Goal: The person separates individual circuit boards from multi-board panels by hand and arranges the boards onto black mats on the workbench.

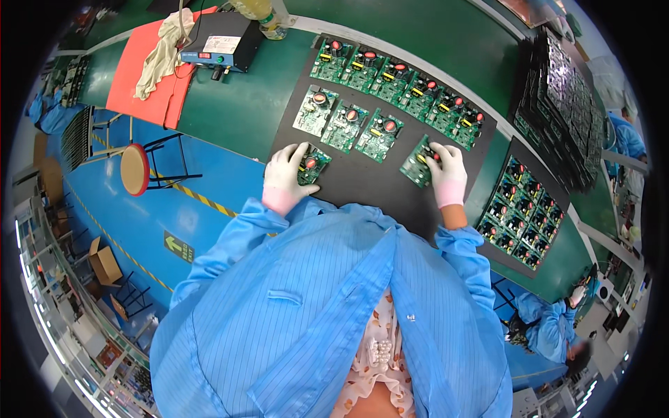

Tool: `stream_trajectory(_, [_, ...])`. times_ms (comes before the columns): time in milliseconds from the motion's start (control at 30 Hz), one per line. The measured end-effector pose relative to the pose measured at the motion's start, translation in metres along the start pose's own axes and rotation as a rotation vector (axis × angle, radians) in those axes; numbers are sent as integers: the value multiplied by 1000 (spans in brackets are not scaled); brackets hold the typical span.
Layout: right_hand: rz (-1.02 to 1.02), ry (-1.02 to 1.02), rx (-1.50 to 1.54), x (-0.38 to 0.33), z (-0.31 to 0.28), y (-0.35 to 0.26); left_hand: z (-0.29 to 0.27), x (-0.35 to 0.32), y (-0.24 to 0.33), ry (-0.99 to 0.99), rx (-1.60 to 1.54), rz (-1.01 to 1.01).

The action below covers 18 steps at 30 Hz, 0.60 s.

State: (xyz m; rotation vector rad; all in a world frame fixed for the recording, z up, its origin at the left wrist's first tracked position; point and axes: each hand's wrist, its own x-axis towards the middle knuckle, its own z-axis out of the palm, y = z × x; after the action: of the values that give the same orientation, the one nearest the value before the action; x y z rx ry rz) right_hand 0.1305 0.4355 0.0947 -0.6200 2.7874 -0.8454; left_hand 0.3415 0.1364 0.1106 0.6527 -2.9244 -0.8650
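My left hand (284, 175), in a white glove, grips a green circuit board (313, 166) at the near left of a black mat (369, 184). In the same kind of glove, my right hand (446, 173) holds another green circuit board (417, 164) at the mat's near right. Both boards lie flat on the mat. Beyond them lie two rows of several similar boards (390, 76) with red and black parts. My blue coat sleeves come up from below.
A second black mat with several small boards (519, 209) lies to the right, and stacked boards (564, 97) sit further back. A red sheet (150, 76) with a cloth and a blue-black box (219, 43) lies at far left. A round stool (134, 169) stands below. Another person in blue (550, 327) sits at lower right.
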Motion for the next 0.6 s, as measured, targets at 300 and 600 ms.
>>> stream_trajectory(300, [-10,20,217,2,10,-35,30,-13,9,181,-26,-10])
stream_trajectory(600, [79,112,381,-74,-28,22,39,-14,82,185,-505,109])
